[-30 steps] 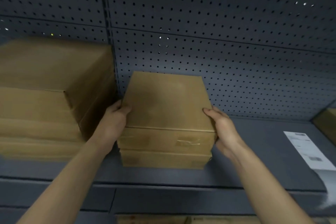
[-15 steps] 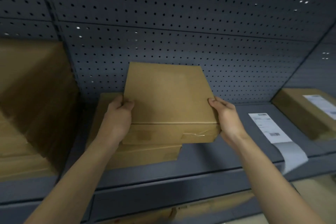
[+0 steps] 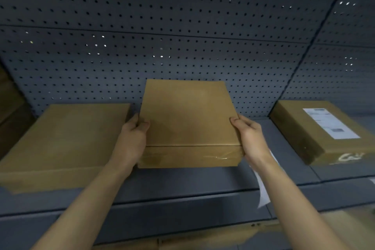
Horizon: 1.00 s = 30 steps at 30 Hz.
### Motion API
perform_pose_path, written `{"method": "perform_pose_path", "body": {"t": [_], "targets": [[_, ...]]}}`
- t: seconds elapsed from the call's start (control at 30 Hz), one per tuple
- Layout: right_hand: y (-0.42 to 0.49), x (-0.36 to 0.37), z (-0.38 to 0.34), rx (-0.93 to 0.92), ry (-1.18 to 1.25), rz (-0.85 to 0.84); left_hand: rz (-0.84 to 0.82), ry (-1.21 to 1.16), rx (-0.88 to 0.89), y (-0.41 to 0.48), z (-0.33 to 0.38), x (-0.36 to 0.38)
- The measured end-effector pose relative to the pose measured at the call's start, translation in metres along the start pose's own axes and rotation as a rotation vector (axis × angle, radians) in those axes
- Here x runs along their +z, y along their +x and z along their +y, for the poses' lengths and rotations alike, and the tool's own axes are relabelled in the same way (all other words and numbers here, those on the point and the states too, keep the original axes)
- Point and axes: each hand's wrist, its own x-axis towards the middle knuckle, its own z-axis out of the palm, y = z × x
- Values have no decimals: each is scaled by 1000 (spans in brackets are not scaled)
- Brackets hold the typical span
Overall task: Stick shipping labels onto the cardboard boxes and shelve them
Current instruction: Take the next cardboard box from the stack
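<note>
Held box (image 3: pixel 188 113) between plain box (image 3: pixel 67 136), labelled box (image 3: pixel 294 128) (loose label (image 3: pixel 263 195) nearby).

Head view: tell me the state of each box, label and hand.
Middle box, held at both sides, top unlabelled.
Left hand, grips middle box.
Right hand, grips middle box.
Left box, flat on shelf, top unlabelled.
Right box, on shelf, labelled on top.
Loose label sheet, hanging over shelf edge.

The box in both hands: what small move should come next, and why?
Probably lower the held box onto the bare shelf between the plain box and the labelled box. The left hand and right hand grip its sides, its top shows no label, and a loose label sheet lies by the right wrist.
</note>
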Motion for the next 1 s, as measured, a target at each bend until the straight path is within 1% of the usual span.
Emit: {"method": "perform_pose_path", "body": {"t": [0.1, 0.2, 0.3, 0.57, 0.87, 1.0], "targets": [[11, -24, 14, 5, -15, -69, 44, -13, -62, -2, -13, 25], [23, -37, 31, 42, -28, -104, 42, -29, -152, -4, -27, 40], [29, -39, 47, 71, -49, -121, 51, 11, -183, -7, -33, 47], [34, -32, 68, 70, -85, -119, 45, 100, -185, 1, -48, 48], [44, -28, 70, 56, -80, -95, 31, 208, -101, 10, -54, 52], [44, -29, 71, 42, -84, -102, 28, 214, -120, 11, -55, 52]]}}
